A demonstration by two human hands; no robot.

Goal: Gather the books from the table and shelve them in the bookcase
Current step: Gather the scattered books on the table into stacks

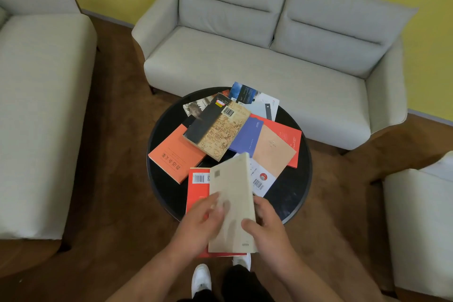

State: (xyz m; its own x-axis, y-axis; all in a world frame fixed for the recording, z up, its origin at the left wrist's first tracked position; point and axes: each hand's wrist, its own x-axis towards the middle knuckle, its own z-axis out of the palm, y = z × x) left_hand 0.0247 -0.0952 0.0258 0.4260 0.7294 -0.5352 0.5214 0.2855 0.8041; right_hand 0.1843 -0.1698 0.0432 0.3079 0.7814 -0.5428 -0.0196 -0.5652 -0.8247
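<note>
Several books lie scattered on a round black table (pixel 291 201). A beige book (pixel 231 193) is lifted at the near edge, over a red book (pixel 197 186) with a barcode. My right hand (pixel 266 224) grips the beige book's right edge, thumb on its cover. My left hand (pixel 203 219) rests on its left side with fingers spread; motion blur hides the exact grip. Farther back lie an orange book (pixel 171 157), a map-patterned book (pixel 218 127), a purple book (pixel 246 137), a tan book (pixel 273 152) and a blue-and-white book (pixel 255 99). No bookcase is in view.
A grey two-seat sofa (pixel 257 56) stands behind the table against a yellow wall. Another grey seat (pixel 36 105) is at the left and a third seat (pixel 421 223) at the right. Brown floor surrounds the table. My white shoes (pixel 201 279) show below.
</note>
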